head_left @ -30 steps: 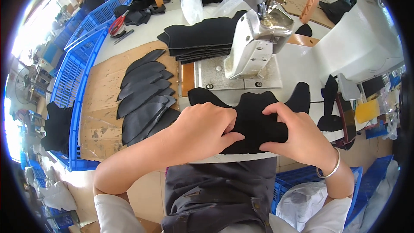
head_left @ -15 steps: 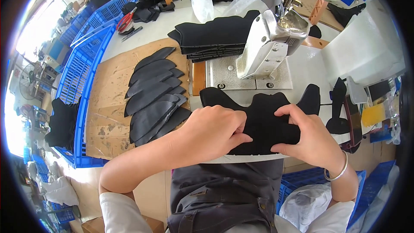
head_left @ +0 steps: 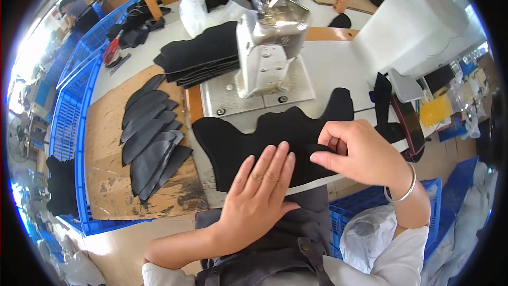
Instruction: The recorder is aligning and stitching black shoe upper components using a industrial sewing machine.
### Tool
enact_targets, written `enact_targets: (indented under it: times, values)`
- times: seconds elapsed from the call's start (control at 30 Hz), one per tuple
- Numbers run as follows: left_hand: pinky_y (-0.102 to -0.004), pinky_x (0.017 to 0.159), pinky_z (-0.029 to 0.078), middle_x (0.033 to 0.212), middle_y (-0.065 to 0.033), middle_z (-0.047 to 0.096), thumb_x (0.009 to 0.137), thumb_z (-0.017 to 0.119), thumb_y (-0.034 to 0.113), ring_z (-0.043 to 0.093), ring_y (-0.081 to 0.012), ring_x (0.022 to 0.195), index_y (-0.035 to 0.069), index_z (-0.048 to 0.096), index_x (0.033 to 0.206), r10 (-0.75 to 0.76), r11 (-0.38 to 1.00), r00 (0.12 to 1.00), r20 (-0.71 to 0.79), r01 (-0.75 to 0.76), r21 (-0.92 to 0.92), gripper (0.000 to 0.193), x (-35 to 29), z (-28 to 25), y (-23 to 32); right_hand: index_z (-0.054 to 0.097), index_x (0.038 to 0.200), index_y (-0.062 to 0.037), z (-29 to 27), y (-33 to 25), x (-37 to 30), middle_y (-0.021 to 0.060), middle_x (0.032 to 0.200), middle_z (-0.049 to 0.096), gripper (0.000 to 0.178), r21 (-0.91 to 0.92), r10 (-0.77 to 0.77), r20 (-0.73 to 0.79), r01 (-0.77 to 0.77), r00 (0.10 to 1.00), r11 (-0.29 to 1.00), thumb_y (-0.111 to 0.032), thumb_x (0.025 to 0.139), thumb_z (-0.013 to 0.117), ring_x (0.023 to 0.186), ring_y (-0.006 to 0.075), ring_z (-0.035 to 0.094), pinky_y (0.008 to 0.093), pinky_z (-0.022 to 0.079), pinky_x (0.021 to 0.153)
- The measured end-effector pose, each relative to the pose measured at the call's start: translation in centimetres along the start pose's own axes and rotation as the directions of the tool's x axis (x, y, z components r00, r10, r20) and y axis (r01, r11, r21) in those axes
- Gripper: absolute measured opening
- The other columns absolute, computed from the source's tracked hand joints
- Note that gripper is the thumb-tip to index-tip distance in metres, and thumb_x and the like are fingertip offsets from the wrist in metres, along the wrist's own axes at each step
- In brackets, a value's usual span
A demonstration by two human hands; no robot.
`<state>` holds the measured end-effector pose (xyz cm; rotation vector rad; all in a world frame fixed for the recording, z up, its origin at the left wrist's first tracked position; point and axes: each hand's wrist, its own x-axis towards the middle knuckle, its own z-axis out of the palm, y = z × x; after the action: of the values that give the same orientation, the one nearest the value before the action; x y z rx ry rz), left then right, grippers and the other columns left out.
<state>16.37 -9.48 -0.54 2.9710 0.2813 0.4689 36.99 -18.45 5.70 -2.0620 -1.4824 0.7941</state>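
A wide black fabric piece (head_left: 238, 143) with a wavy far edge lies on the white table in front of the sewing machine (head_left: 269, 53). My left hand (head_left: 256, 196) rests flat on its near part, fingers stretched out. On the right, my right hand (head_left: 357, 151), with a bangle at the wrist, has thumb and fingers closed on a raised fold of the same piece. My fingers partly cover that fold. Beyond the cloth, left of the machine post, sits a stack of black fabric pieces (head_left: 203, 47).
Left of the cloth, overlapping dark curved pieces (head_left: 148, 132) lie on cardboard (head_left: 103, 153). A blue crate (head_left: 66, 137) borders the table; red-handled scissors (head_left: 112, 48) lie farther back. A blue crate with a plastic bag (head_left: 365, 243) stands below right. Another person (head_left: 79, 15) is at far left.
The view has shifted right. My left hand has gone from curled fingers to lying flat on the fabric. My right hand's wide grasp has narrowed to a pinch, raising a fold.
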Motion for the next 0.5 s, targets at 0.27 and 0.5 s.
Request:
enact_targets:
  times: [0.27, 0.5]
  values:
    - [-0.0458, 0.106, 0.032, 0.146, -0.0175, 0.039, 0.072, 0.071, 0.043, 0.04, -0.0327, 0.133, 0.023, 0.05, 0.138, 0.023, 0.999, 0.999, 0.042, -0.025, 0.033, 0.071, 0.0, 0.1, 0.2, 0.059, 0.075, -0.0009, -0.8, 1.9, -0.6, 0.0034, 0.06, 0.06, 0.022, 0.03, -0.012, 0.026, 0.011, 1.0, 0.999, -0.016, 0.082, 0.073, 0.052, 0.0087, 0.053, 0.024, 0.041, 0.05]
    - [-0.0458, 0.106, 0.032, 0.146, -0.0173, 0.039, 0.072, 0.071, 0.041, 0.041, -0.0329, 0.132, 0.024, 0.053, 0.135, 0.025, 0.998, 0.999, 0.039, -0.028, 0.061, 0.067, 0.1, 0.1, 0.3, 0.058, 0.075, -0.0013, -0.7, 2.1, -0.7, 0.005, 0.059, 0.059, 0.021, 0.016, -0.029, 0.017, 0.029, 0.999, 0.999, -0.014, 0.081, 0.074, 0.051, 0.0115, 0.053, 0.0256, 0.041, 0.049]
